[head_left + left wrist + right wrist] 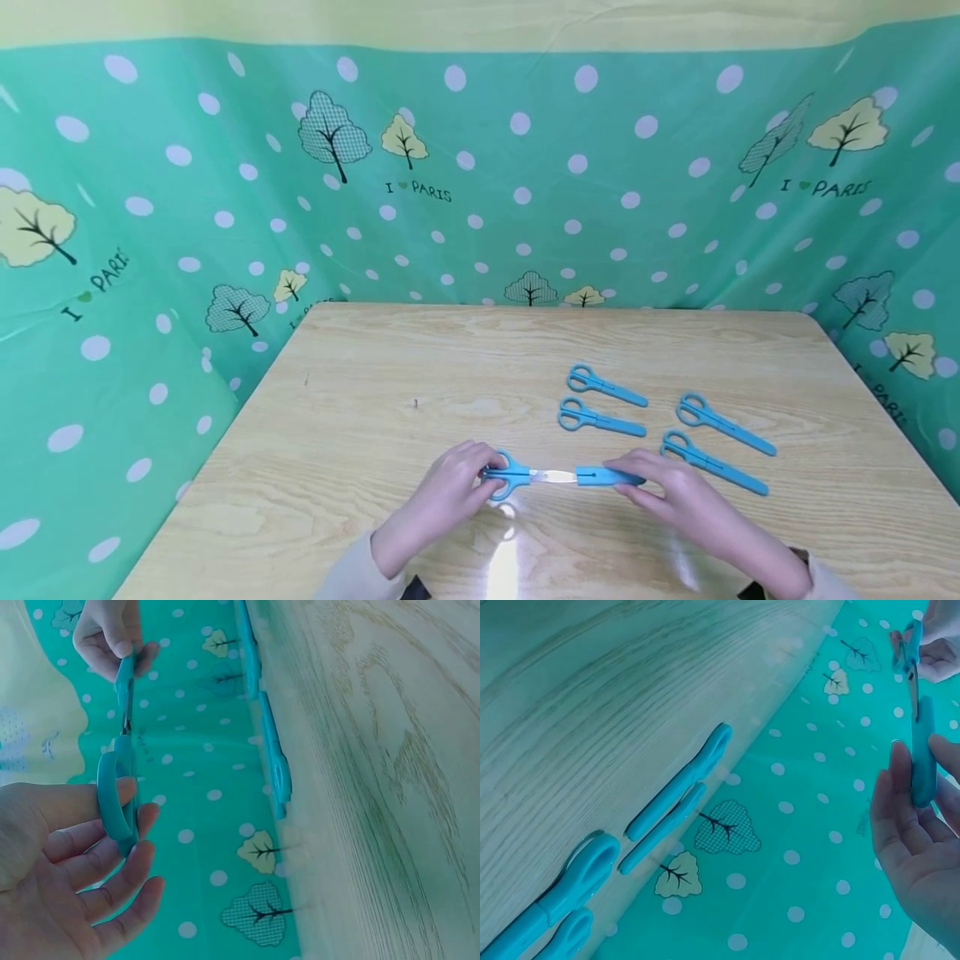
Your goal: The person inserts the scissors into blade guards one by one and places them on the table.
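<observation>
Blue scissors point(513, 476) are held level above the table by both hands. My left hand point(459, 479) grips them at the handle loops, and the left wrist view shows fingers through and around the loops point(114, 796). The blade sheath point(597, 476), also blue, is pinched between the thumb and fingers of my right hand point(671, 487). A stretch of shiny metal blade point(553, 477) shows between handles and sheath, while the tip end is hidden inside the sheath. In the right wrist view the sheath point(924, 761) stands between thumb and fingertips.
Several more sheathed blue scissors lie on the wooden table point(360, 417): one pair point(606, 386) with another point(602, 417) below it, and two others point(725, 423) point(714, 462) farther right. A green dotted cloth point(525, 167) hangs behind the table and along its sides.
</observation>
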A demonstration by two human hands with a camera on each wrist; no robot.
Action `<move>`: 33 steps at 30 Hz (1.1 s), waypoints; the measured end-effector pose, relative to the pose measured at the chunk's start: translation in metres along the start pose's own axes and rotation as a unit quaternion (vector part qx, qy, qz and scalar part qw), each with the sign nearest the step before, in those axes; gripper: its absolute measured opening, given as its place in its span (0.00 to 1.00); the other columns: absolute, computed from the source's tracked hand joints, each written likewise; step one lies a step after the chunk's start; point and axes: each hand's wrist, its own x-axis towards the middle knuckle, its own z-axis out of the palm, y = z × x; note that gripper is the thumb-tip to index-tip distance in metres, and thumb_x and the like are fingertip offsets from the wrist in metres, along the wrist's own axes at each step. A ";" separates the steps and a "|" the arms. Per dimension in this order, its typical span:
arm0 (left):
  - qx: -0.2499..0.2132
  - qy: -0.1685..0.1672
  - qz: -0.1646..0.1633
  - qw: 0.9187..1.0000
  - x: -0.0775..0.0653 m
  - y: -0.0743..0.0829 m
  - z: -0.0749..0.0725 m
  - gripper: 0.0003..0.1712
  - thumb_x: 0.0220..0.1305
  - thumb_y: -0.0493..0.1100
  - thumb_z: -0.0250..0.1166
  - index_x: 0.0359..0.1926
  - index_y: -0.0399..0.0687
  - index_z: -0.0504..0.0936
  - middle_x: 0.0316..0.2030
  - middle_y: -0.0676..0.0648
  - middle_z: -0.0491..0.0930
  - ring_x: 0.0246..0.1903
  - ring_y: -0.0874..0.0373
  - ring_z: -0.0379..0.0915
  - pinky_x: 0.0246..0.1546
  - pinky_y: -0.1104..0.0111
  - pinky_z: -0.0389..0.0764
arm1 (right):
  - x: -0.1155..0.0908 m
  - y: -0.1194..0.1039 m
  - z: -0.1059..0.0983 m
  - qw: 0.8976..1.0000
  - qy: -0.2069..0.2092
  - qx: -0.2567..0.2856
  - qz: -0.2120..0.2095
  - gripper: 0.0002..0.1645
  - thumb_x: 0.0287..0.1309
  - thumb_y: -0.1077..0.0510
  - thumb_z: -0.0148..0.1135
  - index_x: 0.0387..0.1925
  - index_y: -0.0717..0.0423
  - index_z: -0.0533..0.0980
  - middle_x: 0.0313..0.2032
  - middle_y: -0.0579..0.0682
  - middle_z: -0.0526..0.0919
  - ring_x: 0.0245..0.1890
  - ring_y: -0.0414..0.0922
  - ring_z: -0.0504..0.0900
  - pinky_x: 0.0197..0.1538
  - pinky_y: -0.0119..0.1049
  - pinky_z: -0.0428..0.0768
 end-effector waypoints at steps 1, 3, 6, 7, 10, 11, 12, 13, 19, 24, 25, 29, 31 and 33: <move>0.001 0.002 -0.001 1.000 -0.001 0.000 0.000 0.06 0.50 0.36 0.65 0.31 0.43 0.78 0.28 0.53 0.78 0.29 0.65 0.70 0.30 0.78 0.73 | 0.000 0.000 0.000 1.000 0.001 -0.004 0.000 0.16 0.42 0.67 0.66 0.38 0.58 0.78 0.35 0.47 0.81 0.35 0.43 0.79 0.34 0.30 0.79; 0.005 0.006 0.000 1.000 -0.002 -0.001 0.000 0.06 0.49 0.36 0.65 0.31 0.44 0.78 0.28 0.53 0.79 0.29 0.65 0.70 0.30 0.78 0.72 | -0.001 -0.001 -0.002 1.000 -0.001 -0.004 0.003 0.16 0.42 0.67 0.66 0.38 0.58 0.78 0.35 0.46 0.81 0.35 0.43 0.79 0.34 0.30 0.79; 0.008 0.012 0.000 1.000 -0.003 -0.002 -0.001 0.06 0.49 0.36 0.65 0.31 0.44 0.78 0.28 0.53 0.78 0.29 0.65 0.70 0.30 0.78 0.72 | -0.002 -0.002 -0.003 1.000 -0.003 -0.007 0.013 0.16 0.42 0.66 0.66 0.39 0.56 0.78 0.36 0.46 0.81 0.36 0.43 0.79 0.34 0.31 0.79; 0.008 0.014 -0.001 1.000 -0.004 -0.002 -0.001 0.06 0.48 0.36 0.65 0.31 0.44 0.78 0.28 0.53 0.78 0.29 0.65 0.70 0.30 0.78 0.73 | -0.002 -0.002 -0.003 1.000 -0.004 -0.009 0.017 0.16 0.43 0.66 0.66 0.39 0.56 0.78 0.36 0.46 0.81 0.36 0.43 0.79 0.34 0.31 0.79; 0.009 0.017 -0.004 1.000 -0.006 -0.003 -0.002 0.06 0.48 0.36 0.66 0.30 0.44 0.78 0.28 0.54 0.78 0.29 0.65 0.70 0.30 0.78 0.73 | -0.004 -0.003 -0.004 0.999 -0.008 -0.013 0.029 0.16 0.43 0.65 0.65 0.39 0.56 0.78 0.37 0.46 0.81 0.36 0.44 0.79 0.34 0.32 0.79; 0.008 0.018 -0.004 1.000 -0.006 -0.003 -0.002 0.06 0.48 0.36 0.65 0.31 0.44 0.78 0.28 0.54 0.78 0.29 0.65 0.70 0.30 0.78 0.73 | -0.004 -0.003 -0.004 0.999 -0.009 -0.014 0.034 0.16 0.44 0.65 0.65 0.39 0.55 0.78 0.37 0.46 0.81 0.36 0.43 0.79 0.34 0.31 0.79; 0.008 0.019 -0.004 1.000 -0.006 -0.003 -0.002 0.06 0.48 0.36 0.65 0.31 0.44 0.78 0.28 0.54 0.78 0.29 0.65 0.70 0.30 0.78 0.73 | -0.005 -0.003 -0.004 0.999 -0.010 -0.015 0.037 0.16 0.43 0.65 0.65 0.39 0.55 0.79 0.37 0.45 0.81 0.36 0.43 0.79 0.34 0.31 0.79; 0.009 0.020 -0.004 1.000 -0.007 -0.003 -0.003 0.06 0.48 0.36 0.65 0.31 0.44 0.78 0.28 0.54 0.78 0.29 0.65 0.70 0.30 0.78 0.73 | -0.005 -0.003 -0.004 0.999 -0.011 -0.017 0.039 0.15 0.44 0.65 0.65 0.39 0.55 0.79 0.37 0.45 0.81 0.36 0.43 0.79 0.34 0.31 0.79; 0.011 0.031 0.002 0.999 -0.008 -0.005 -0.004 0.07 0.47 0.35 0.66 0.31 0.43 0.78 0.28 0.54 0.78 0.29 0.65 0.71 0.30 0.78 0.73 | -0.005 -0.002 -0.006 0.999 -0.016 -0.018 0.048 0.15 0.44 0.64 0.65 0.39 0.55 0.79 0.37 0.46 0.81 0.36 0.44 0.79 0.33 0.30 0.79; 0.014 0.038 0.010 0.999 -0.007 -0.006 -0.004 0.08 0.46 0.35 0.66 0.31 0.43 0.78 0.28 0.54 0.78 0.28 0.64 0.71 0.30 0.78 0.73 | -0.004 -0.002 -0.007 0.999 -0.015 -0.019 0.046 0.15 0.44 0.65 0.65 0.39 0.55 0.79 0.37 0.45 0.81 0.36 0.43 0.79 0.33 0.30 0.79; 0.014 0.038 0.010 0.999 -0.007 -0.006 -0.004 0.08 0.46 0.35 0.67 0.31 0.43 0.78 0.28 0.53 0.78 0.28 0.64 0.71 0.30 0.78 0.73 | -0.004 -0.001 -0.007 0.999 -0.015 -0.018 0.045 0.15 0.44 0.65 0.65 0.39 0.55 0.79 0.37 0.45 0.81 0.36 0.43 0.79 0.34 0.30 0.79; 0.015 0.037 0.010 0.999 -0.006 -0.007 -0.004 0.08 0.46 0.36 0.67 0.30 0.43 0.78 0.28 0.53 0.78 0.28 0.64 0.71 0.30 0.78 0.73 | -0.003 -0.001 -0.007 0.999 -0.015 -0.018 0.042 0.15 0.44 0.65 0.65 0.39 0.55 0.79 0.37 0.44 0.81 0.37 0.43 0.79 0.34 0.30 0.79; 0.016 0.036 0.009 0.999 -0.006 -0.007 -0.005 0.08 0.46 0.35 0.67 0.30 0.43 0.78 0.28 0.53 0.78 0.28 0.64 0.71 0.30 0.78 0.73 | -0.003 -0.001 -0.006 0.999 -0.015 -0.017 0.040 0.15 0.45 0.64 0.65 0.39 0.55 0.79 0.37 0.44 0.81 0.37 0.43 0.79 0.34 0.30 0.79; 0.016 0.034 0.010 0.999 -0.005 -0.007 -0.005 0.07 0.47 0.35 0.66 0.30 0.43 0.78 0.28 0.53 0.78 0.29 0.64 0.71 0.30 0.78 0.73 | -0.003 -0.001 -0.006 0.999 -0.016 -0.017 0.037 0.15 0.45 0.64 0.64 0.39 0.55 0.78 0.37 0.45 0.81 0.37 0.43 0.79 0.34 0.31 0.79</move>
